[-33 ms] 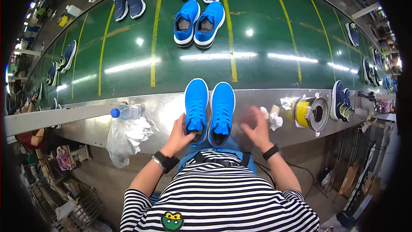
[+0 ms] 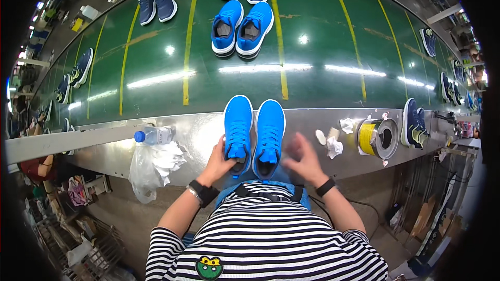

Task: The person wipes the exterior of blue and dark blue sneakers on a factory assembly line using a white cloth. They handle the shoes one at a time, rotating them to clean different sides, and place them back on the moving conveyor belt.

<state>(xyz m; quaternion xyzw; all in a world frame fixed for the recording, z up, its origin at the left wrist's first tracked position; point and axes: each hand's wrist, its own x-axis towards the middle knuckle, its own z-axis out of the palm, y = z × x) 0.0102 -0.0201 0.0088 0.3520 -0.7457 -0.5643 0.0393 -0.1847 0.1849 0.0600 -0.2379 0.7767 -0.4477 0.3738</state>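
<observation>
Two bright blue sneakers with white soles stand side by side on the metal ledge in front of me, toes pointing away. My left hand grips the left sneaker at its heel opening, the thumb at the collar and the fingers along the outer side. Beside the heel of the right sneaker, my right hand is open and a little blurred, thumb apart from the fingers. It holds nothing, and a small gap seems to separate it from the shoe.
Beyond the metal ledge lies a green conveyor belt with another blue pair and several dark navy shoes. A water bottle and a plastic bag are on the left. Crumpled paper and a tape-wrapped metal can sit right.
My right hand has shifted slightly left, closer to the right sneaker's heel. The left hand and both sneakers look unmoved.
</observation>
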